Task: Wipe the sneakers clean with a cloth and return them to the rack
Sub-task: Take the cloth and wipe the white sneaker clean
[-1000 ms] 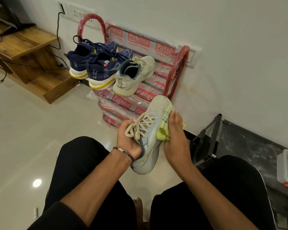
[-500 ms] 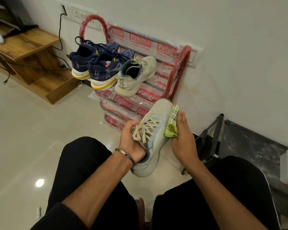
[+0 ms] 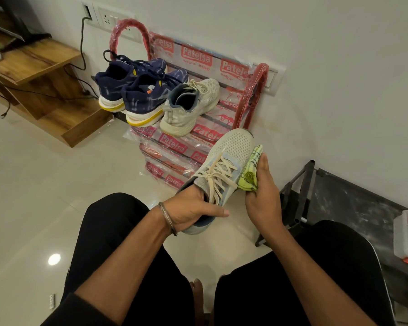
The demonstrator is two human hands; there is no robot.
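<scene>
Left hand [image 3: 193,211] gripped pale sneaker [image 3: 224,168] at heel, toe twd 1 o'clock. Right hand [image 3: 263,198] held green cloth [image 3: 250,175] vs its right side. Beyond, at 11 o'clock: red rack [image 3: 252,95] w/ matching sneaker [image 3: 191,107], navy pair [image 3: 137,90].

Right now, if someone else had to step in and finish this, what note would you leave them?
Left hand grips the pale grey mesh sneaker at its heel opening.
Right hand presses a crumpled yellow-green cloth against that sneaker's side.
On the red rack: its matching pale sneaker and two navy sneakers.
Left: finish wiping, return it to the rack.
</scene>
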